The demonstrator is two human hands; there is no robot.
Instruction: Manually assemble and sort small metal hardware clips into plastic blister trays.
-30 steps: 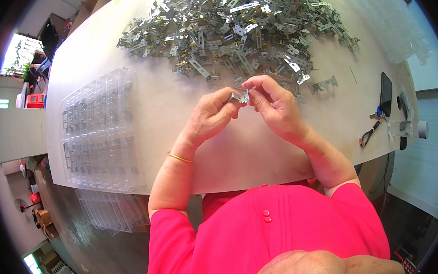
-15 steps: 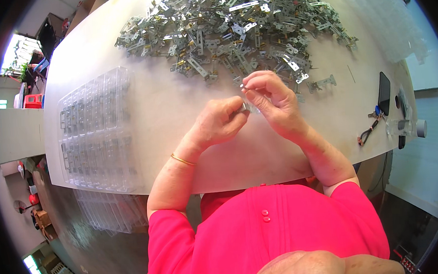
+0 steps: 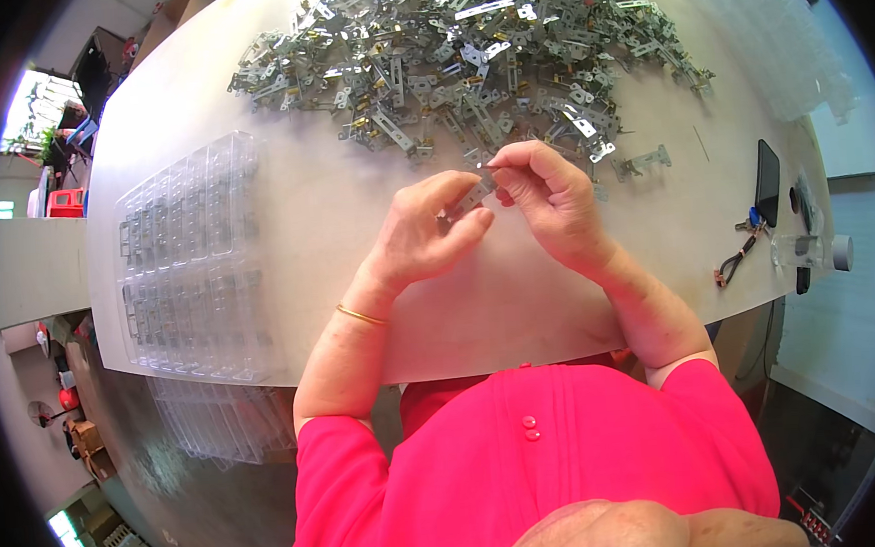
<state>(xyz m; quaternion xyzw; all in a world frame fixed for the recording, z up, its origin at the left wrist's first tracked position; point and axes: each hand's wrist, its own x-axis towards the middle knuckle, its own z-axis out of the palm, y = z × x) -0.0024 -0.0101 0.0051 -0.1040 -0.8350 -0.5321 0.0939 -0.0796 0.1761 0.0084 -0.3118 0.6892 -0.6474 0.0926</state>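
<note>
A small slotted metal bracket lies between my two hands, just nearer than the pile. My left hand keeps its near end between thumb and curled fingers, and part of it is hidden there. At the bracket's other end, my right hand closes thumb and forefinger in a pinch. Whether a smaller piece sits between those right fingertips is too small to tell. Beyond both hands spreads a large heap of similar metal brackets, some with brass-coloured parts.
At the left stands a clear plastic tray with metal pieces in rows. A loose bracket and a thin metal pin lie right of the heap. Farther right are a phone, keys on a strap and a clear bottle.
My left fingers have loosened and spread a little, so the bracket now shows between them. The right fingertips have come down against its end.
</note>
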